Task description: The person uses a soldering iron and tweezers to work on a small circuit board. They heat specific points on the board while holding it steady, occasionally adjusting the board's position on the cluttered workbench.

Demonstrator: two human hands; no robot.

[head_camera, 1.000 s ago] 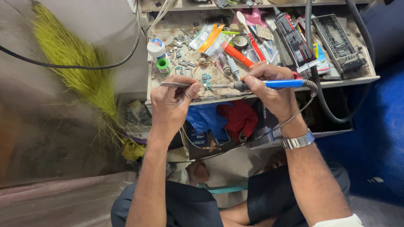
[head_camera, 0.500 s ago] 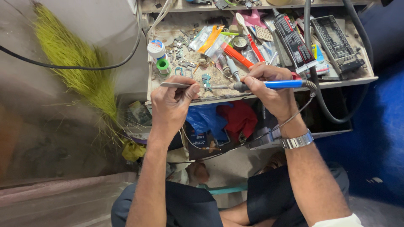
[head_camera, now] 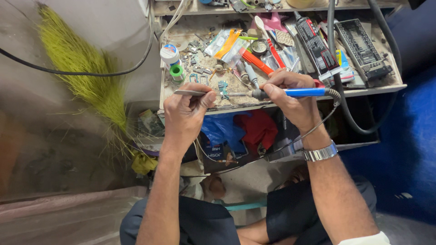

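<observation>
Small blue-green component (head_camera: 223, 89) sits on the front edge of the cluttered workbench tray (head_camera: 236, 105), between the two hands. Soldering iron (head_camera: 290, 93), blue handle, lies level, metal tip pointing left and reaching the component; can't tell if it actually touches. Right hand (head_camera: 290, 97) is wrapped around the iron's grip, fingers closed on it, thumb on top. Iron's cord (head_camera: 318, 127) loops from the handle's back end down under the wrist; metal wristwatch (head_camera: 320, 153) on that arm.

Left hand (head_camera: 186, 111) pinches metal tweezers (head_camera: 190, 92) between thumb and forefinger, other fingers curled in. Tweezers lie flat, one end sticking out left past the knuckles, the other toward the component.

Behind on the tray: green solder spool (head_camera: 176, 72), white jar with blue lid (head_camera: 170, 53), orange-handled tool (head_camera: 255, 61), black glue tube (head_camera: 316, 45), loose small parts. Thick black hose (head_camera: 345, 104) drops across the tray's right side. Blue and red cloths (head_camera: 240, 129) stuffed in the shelf under the tray. Yellow-green broom (head_camera: 86, 77) leans on the wall, well left
</observation>
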